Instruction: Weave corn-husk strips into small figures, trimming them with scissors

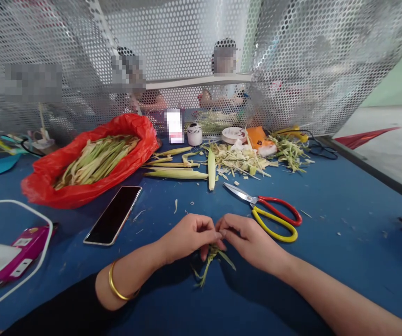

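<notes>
Close together over the blue table, both my hands pinch a small piece of braided green leaf strips. My left hand, with a gold bangle on its wrist, has its thumb and fingers closed on the braid. My right hand meets it fingertip to fingertip, also closed; the spot between the fingertips is hidden. Loose leaf ends hang below the hands. Just beyond my right hand lie scissors with one red and one yellow handle, blades apart. Pale husk pieces lie farther back.
A red plastic bag of long leaves stands at the left, near a dark-screened phone. Leaf scraps pile at the back. A purple power strip with a white cord lies left. Behind a perforated metal screen sit other people.
</notes>
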A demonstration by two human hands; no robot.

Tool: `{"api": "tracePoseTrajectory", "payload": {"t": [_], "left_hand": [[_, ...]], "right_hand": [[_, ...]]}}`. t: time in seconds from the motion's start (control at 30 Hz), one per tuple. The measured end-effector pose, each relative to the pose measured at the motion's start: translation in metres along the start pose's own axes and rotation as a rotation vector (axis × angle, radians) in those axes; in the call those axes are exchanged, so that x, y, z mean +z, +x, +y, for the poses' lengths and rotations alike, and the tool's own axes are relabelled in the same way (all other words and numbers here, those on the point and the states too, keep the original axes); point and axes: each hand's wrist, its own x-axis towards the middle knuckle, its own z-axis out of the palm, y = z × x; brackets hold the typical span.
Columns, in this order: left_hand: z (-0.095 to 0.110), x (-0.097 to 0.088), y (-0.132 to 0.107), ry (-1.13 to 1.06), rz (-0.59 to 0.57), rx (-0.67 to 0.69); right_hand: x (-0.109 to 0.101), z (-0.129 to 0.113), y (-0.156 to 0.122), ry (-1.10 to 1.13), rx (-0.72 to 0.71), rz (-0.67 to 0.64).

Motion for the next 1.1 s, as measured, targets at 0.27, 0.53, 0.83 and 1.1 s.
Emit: {"api": "tracePoseTrajectory", "payload": {"t": [0.27,0.53,0.83,1.1], "left_hand": [[-0.003,-0.006,0.006,-0.178,0.024,-0.162],[-0.006,0.002,0.007,-0.229,0.102,-0.139],[-0.015,0.010,0.007,-0.227,0.100,0.004],[-0.012,0.008,0.005,-0.172,0.130,-0.039]], "right_hand": [[-0.018,-0.006,-0.001,-0.068,-0.108,0.002],[-0.019,-0.009,0.000,-0.055,-0.015,0.016],[-0.014,-0.011,0.004,0.652,0.209,0.106],[-0.020,0.005,0.000,-0.107,0.031,0.007]]}}
